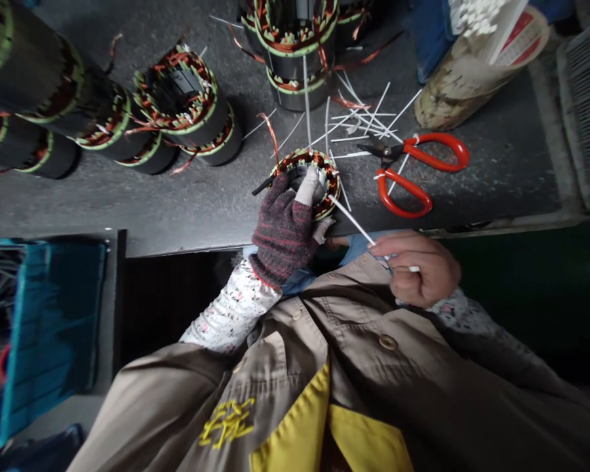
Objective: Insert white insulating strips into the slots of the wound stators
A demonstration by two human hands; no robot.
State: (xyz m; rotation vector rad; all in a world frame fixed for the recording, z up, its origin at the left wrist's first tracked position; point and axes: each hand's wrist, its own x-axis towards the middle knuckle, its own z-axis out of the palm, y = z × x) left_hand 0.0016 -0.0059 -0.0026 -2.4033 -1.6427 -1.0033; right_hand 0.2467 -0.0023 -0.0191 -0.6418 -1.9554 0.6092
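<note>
A motor stator [333, 176] with copper windings and a pale green rim lies at the bench's front edge. My left hand [285, 226], in a dark striped glove with pale fingertips, grips it, some fingers reaching into its bore and the thumb near the front side. From the stator's right side a white cable tie [351, 219] runs straight to my bare right hand [420, 265], whose fingers are closed around its end. Another white tie [307, 105] stands up from the far rim. Copper wire [270, 134] and a black sleeve [262, 187] stick out at the left.
Red-handled cutters [437, 152] lie right of the stator, beside scattered white ties [368, 118]. Stacked stators [187, 105] stand at left, more stators [297, 59] behind. A stained cylindrical container [452, 92] is at back right, a blue crate [54, 314] at lower left.
</note>
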